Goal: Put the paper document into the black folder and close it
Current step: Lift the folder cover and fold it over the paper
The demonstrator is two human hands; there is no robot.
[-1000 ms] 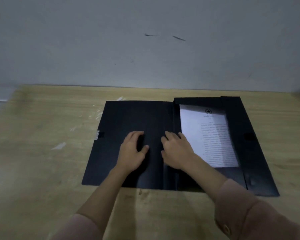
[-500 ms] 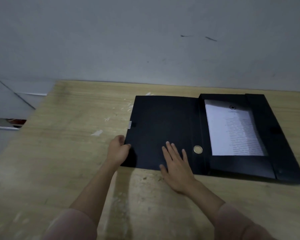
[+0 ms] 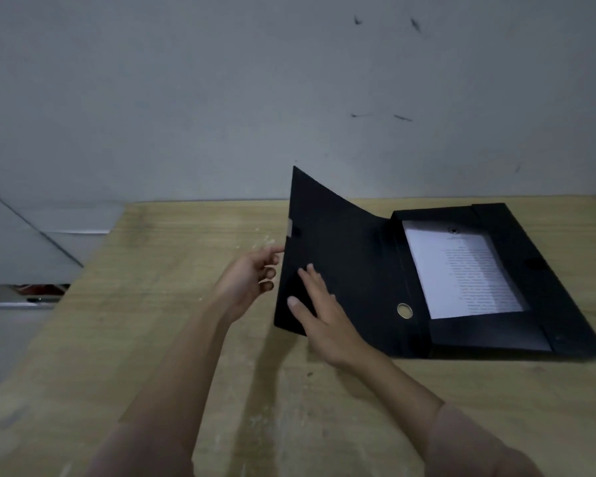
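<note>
The black folder (image 3: 572,304) lies open on the wooden table (image 3: 152,339). The white printed paper document (image 3: 461,273) rests inside its right tray, tucked under the bottom flap. The folder's left cover (image 3: 341,256) is lifted off the table and tilted up. My left hand (image 3: 245,280) is behind the cover's outer edge, fingers curled against it. My right hand (image 3: 320,315) lies with spread fingers on the cover's inner face near its lower corner. A round metal eyelet (image 3: 404,310) shows on the spine.
A grey wall (image 3: 221,98) rises right behind the table's far edge. The table's left edge (image 3: 83,270) drops to a grey floor with a dark object low down. Pale scuffs mark the wood.
The left cover, flat on the table before, has swung upward. My left hand went from the cover's lower corner to behind its edge. My right hand rose with the cover.
</note>
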